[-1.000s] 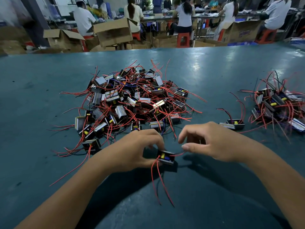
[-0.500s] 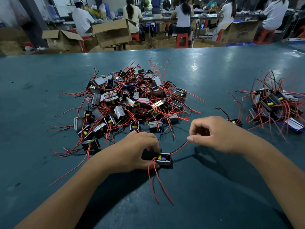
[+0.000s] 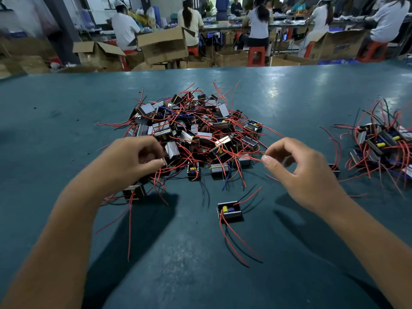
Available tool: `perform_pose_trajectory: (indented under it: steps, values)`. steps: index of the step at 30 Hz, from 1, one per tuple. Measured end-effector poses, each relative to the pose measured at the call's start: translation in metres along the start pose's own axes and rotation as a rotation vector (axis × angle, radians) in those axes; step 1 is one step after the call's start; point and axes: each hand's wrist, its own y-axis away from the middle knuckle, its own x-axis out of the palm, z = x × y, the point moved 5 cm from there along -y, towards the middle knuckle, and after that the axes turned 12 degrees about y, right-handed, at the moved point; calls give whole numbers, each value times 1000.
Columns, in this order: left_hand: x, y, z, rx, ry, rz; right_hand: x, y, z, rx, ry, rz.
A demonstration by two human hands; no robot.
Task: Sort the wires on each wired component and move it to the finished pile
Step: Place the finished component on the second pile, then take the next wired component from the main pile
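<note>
Red-wired component (image 3: 229, 210) lies loose on the counter (image 3: 66, 121), nearer the right hand (image 3: 298, 168), which pinches a red wire (image 3: 245, 156); left hand (image 3: 131, 161) grips pile wires.

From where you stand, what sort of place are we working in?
Most likely a factory assembly floor: a big pile of wired parts on a green worktable, open cardboard boxes behind it, and capped workers seated at long benches.
</note>
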Motion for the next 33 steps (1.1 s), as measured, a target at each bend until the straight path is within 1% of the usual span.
perform_pose_trajectory:
  steps: [1, 2, 3, 5, 7, 9, 11, 12, 14, 16, 18, 20, 22, 24, 29, 31, 33]
  values:
    - [-8, 3, 14, -75, -81, 37, 0, 1, 7, -93, -6, 57]
    - [-13, 8, 28, -166, -128, 115, 3, 3, 14, -199, 3, 150]
    - [-15, 13, 40, -256, -146, 196, 8, 7, 20, -297, 47, 260]
    - [-16, 19, 55, -366, -137, 273, 23, 17, 25, -433, 209, 456]
    - [-11, 18, 62, -389, -132, 319, 35, 23, 23, -495, 351, 520]
    - [-6, 15, 65, -372, -175, 350, 43, 24, 20, -482, 427, 541]
    - [-7, 12, 61, -312, -141, 352, 45, 24, 24, -480, 427, 511]
    - [-7, 12, 55, -264, -44, 357, 47, 25, 30, -500, 417, 481]
    - [-5, 13, 34, -178, 307, 358, 55, 31, 44, -550, 421, 435]
    - [5, 10, 10, -87, 614, 314, 65, 37, 54, -567, 443, 417]
    - [27, 6, -14, -9, 852, 253, 64, 37, 55, -517, 411, 380]
    - [56, 0, -30, -33, 980, 193, 51, 31, 51, -389, 258, 281]
    - [83, -3, -37, -69, 1002, 179, 38, 23, 41, -251, 104, 167]
    - [99, -2, -39, -91, 986, 166, 32, 19, 34, -164, 1, 131]
    - [107, -2, -37, -109, 1004, 108, 33, 18, 31, -91, -187, 154]
    - [108, -2, -40, -93, 992, 118, 34, 17, 29, -56, -221, 179]
    - [112, 0, -43, -75, 959, 151, 36, 16, 30, -64, -238, 217]
